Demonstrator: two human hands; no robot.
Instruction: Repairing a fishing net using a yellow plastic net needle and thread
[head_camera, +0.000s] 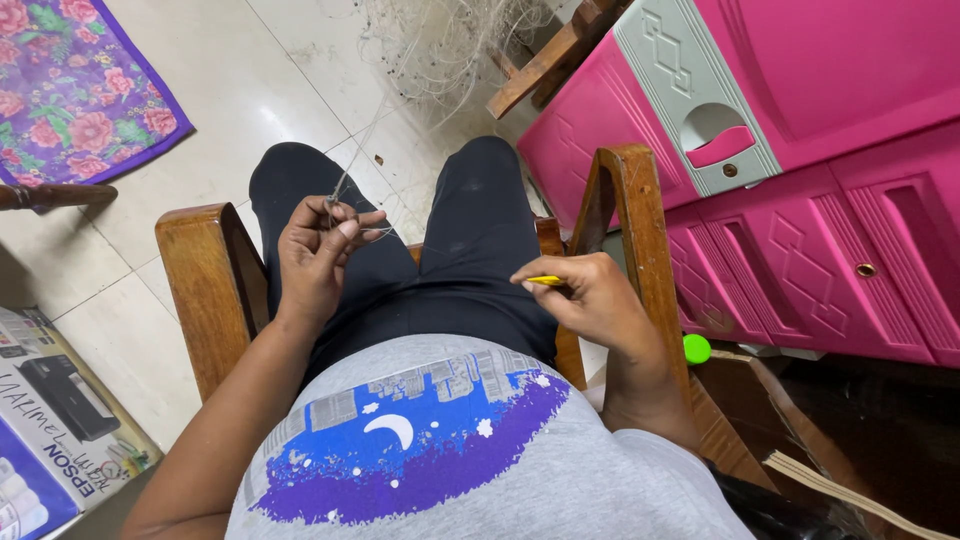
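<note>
I sit in a wooden armchair (205, 285) and look down at my lap. My left hand (318, 252) pinches thin pale thread (362, 135) of a fishing net between thumb and fingers above my left thigh. The thread runs up to a tangled net heap (440, 45) on the floor ahead. Over my right thigh, beside the right armrest (640, 230), my right hand (590, 300) grips a small yellow netting needle (545, 281), its tip pointing left.
A pink plastic cabinet (800, 180) with a grey handle panel stands close on the right. A floral mat (75, 85) lies at top left on the tiled floor. A printer box (50, 430) sits bottom left. A green cap (697, 348) lies by the cabinet.
</note>
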